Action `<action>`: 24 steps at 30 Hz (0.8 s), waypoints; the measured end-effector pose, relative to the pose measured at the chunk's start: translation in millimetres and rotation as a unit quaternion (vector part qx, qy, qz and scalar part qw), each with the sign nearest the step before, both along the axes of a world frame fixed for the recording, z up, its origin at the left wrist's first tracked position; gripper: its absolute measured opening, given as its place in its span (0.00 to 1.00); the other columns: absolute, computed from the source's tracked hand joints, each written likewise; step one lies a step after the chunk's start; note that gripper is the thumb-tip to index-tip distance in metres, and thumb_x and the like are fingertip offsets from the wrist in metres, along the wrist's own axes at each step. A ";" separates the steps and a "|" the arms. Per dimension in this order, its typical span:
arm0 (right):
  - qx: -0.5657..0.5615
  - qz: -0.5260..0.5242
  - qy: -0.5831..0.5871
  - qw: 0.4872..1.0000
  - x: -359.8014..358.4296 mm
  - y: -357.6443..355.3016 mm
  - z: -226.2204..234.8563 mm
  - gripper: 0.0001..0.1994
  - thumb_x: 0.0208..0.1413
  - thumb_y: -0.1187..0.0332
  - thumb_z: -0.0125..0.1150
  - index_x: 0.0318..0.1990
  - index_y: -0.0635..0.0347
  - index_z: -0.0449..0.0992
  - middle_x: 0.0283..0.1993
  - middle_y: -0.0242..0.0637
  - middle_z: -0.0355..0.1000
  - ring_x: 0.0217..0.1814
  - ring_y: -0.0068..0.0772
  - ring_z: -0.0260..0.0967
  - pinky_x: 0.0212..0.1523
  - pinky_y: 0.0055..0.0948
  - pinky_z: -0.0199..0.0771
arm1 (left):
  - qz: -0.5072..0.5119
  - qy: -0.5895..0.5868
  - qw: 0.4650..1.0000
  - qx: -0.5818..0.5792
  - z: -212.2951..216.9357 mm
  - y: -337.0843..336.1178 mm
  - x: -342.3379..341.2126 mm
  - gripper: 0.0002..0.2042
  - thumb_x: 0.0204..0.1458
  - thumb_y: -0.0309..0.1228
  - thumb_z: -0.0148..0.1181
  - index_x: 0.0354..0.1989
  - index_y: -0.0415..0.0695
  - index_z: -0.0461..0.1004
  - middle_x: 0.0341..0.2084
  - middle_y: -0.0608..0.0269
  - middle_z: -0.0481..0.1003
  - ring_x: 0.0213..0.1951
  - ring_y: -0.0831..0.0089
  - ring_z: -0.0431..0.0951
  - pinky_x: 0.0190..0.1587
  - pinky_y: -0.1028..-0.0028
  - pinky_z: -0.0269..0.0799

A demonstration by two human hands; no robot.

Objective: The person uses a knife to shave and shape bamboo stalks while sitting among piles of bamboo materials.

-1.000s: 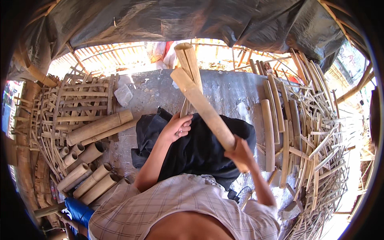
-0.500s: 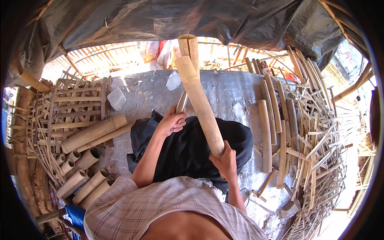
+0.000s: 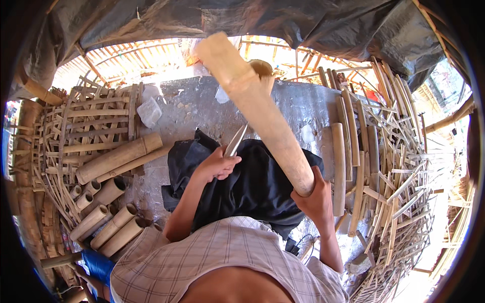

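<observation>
My right hand (image 3: 316, 198) is wrapped round the near end of a thick bamboo length (image 3: 270, 126), raised and slanting away to the far left, with a node ring near its far end. My left hand (image 3: 217, 164), closed, holds a knife (image 3: 235, 141) by a handle hidden in the fingers; its pale blade points away and to the right. Behind the raised bamboo stands a bamboo tube (image 3: 261, 67) with its hollow top showing. Most of that tube is hidden, and I cannot tell whether the blade tip touches it. Dark cloth (image 3: 237, 187) covers my lap.
Bamboo tubes (image 3: 118, 225) and a woven slat frame (image 3: 96, 121) lie on the left. A pale stone block (image 3: 149, 112) sits on the grey floor sheet (image 3: 187, 96). Split bamboo strips (image 3: 404, 202) and upright-lying bamboo pieces (image 3: 338, 166) crowd the right. Dark plastic sheeting (image 3: 242, 22) hangs ahead.
My right hand has moved right and slightly nearer, and the bamboo's far end has swung up and left, away from the standing tube. The blade now leans more to the right.
</observation>
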State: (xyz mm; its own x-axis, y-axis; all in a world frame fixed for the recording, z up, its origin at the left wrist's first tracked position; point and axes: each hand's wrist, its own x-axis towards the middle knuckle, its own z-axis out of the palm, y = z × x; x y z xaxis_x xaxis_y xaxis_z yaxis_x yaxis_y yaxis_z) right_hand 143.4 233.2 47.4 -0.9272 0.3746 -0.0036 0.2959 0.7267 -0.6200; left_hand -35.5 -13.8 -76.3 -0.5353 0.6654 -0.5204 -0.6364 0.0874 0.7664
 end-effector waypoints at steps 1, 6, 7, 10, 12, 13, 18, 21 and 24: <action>0.012 0.010 -0.006 1.000 -1.2 1.9 -4.8 0.21 0.38 0.70 0.69 0.43 0.64 0.70 0.29 0.58 0.75 0.35 0.67 0.76 0.38 0.52 0.75 | 0.001 0.002 1.000 0.005 -4.1 1.4 5.5 0.14 0.60 0.31 0.65 0.39 0.46 0.62 0.15 0.74 0.60 0.11 0.86 0.57 0.11 0.78 0.50; 0.085 0.026 -0.101 0.991 2.0 16.2 -39.8 0.24 0.39 0.69 0.71 0.47 0.62 0.71 0.33 0.58 0.77 0.40 0.67 0.76 0.44 0.55 0.76 | 0.022 -0.004 1.000 0.005 -9.4 12.1 17.5 0.14 0.60 0.32 0.65 0.39 0.46 0.62 0.14 0.74 0.60 0.11 0.85 0.58 0.11 0.78 0.50; 0.088 0.023 -0.092 0.992 0.0 8.4 -29.9 0.24 0.39 0.69 0.71 0.46 0.61 0.72 0.35 0.56 0.78 0.43 0.66 0.77 0.45 0.54 0.76 | 0.027 0.000 1.000 -0.001 -5.8 10.0 17.5 0.13 0.61 0.31 0.64 0.39 0.46 0.62 0.14 0.74 0.60 0.11 0.85 0.58 0.11 0.77 0.50; 0.045 0.043 -0.047 0.997 -1.4 -2.9 1.3 0.23 0.39 0.68 0.71 0.46 0.61 0.72 0.34 0.55 0.78 0.42 0.65 0.77 0.44 0.53 0.77 | 0.007 -0.002 1.000 0.015 -6.7 7.1 15.2 0.13 0.61 0.31 0.63 0.38 0.45 0.62 0.14 0.74 0.60 0.11 0.85 0.58 0.11 0.77 0.50; 0.033 0.055 -0.021 0.998 -5.0 -4.0 3.4 0.24 0.39 0.67 0.71 0.47 0.61 0.72 0.34 0.56 0.78 0.41 0.66 0.77 0.45 0.53 0.77 | 0.009 0.008 1.000 0.010 -6.6 6.8 13.9 0.12 0.61 0.30 0.62 0.38 0.45 0.62 0.14 0.74 0.60 0.11 0.85 0.58 0.11 0.78 0.51; 0.026 0.060 -0.008 0.998 -5.7 -4.7 3.8 0.25 0.39 0.67 0.71 0.47 0.62 0.72 0.34 0.56 0.78 0.41 0.66 0.77 0.45 0.53 0.77 | 0.006 0.007 1.000 0.014 -9.1 5.4 12.2 0.11 0.62 0.30 0.62 0.38 0.45 0.62 0.14 0.73 0.60 0.11 0.85 0.58 0.11 0.78 0.51; 0.068 0.062 -0.120 0.988 -1.4 12.4 -49.0 0.27 0.39 0.67 0.72 0.49 0.65 0.72 0.36 0.57 0.78 0.44 0.67 0.76 0.46 0.53 0.78 | 0.016 0.007 1.000 -0.014 -17.2 4.0 16.6 0.11 0.62 0.30 0.62 0.41 0.45 0.64 0.13 0.73 0.61 0.11 0.84 0.58 0.12 0.77 0.52; 0.078 0.053 -0.123 0.988 9.5 12.8 -19.2 0.27 0.39 0.66 0.72 0.49 0.64 0.73 0.36 0.56 0.78 0.43 0.65 0.77 0.45 0.52 0.77 | 0.000 0.021 1.000 0.014 -8.8 4.3 28.8 0.13 0.60 0.32 0.65 0.36 0.47 0.63 0.13 0.75 0.60 0.11 0.86 0.58 0.11 0.78 0.50; 0.062 0.058 -0.066 0.994 6.2 9.5 5.3 0.24 0.39 0.66 0.72 0.47 0.62 0.73 0.36 0.55 0.78 0.41 0.64 0.77 0.44 0.52 0.77 | -0.008 0.018 0.999 0.031 -21.4 5.1 26.5 0.13 0.60 0.32 0.65 0.36 0.47 0.63 0.14 0.75 0.60 0.11 0.86 0.58 0.11 0.78 0.52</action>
State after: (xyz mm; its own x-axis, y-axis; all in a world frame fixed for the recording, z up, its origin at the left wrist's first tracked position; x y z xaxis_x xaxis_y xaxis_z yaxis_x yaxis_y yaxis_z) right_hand 149.6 242.7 52.7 -0.9588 0.2697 -0.0896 0.2785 0.8290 -0.4850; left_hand -9.0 -8.7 -97.8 -0.5422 0.7047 -0.4575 -0.6066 0.0484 0.7936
